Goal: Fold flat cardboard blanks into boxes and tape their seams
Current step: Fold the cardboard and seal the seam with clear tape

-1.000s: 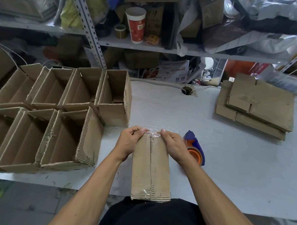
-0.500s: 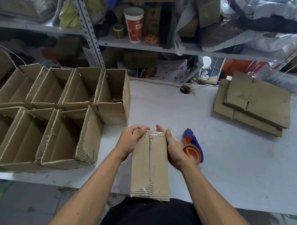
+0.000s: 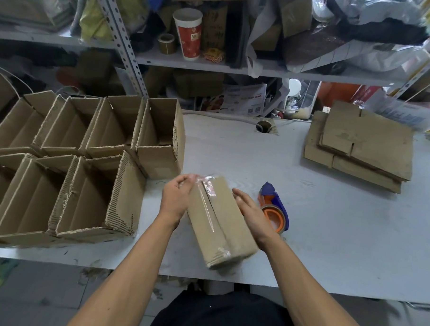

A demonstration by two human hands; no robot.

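A folded cardboard box (image 3: 224, 227) lies near the table's front edge, its far end angled to the left, with clear tape along its middle seam. My left hand (image 3: 176, 198) curls round the box's far left corner, where the tape end is crumpled. Against the box's right side lies my right hand (image 3: 252, 212), fingers straight. A blue and orange tape dispenser (image 3: 274, 209) lies just right of that hand. A stack of flat cardboard blanks (image 3: 360, 147) sits at the back right of the table.
Several open folded boxes (image 3: 85, 167) fill the left of the grey table (image 3: 329, 229), the nearest close to my left hand. A cluttered metal shelf (image 3: 189, 60) rises behind the table, with a red paper cup (image 3: 188, 33) on it.
The box has turned, its far end swinging left. My right hand has let go of the far end and slid down to lie flat along the right side.
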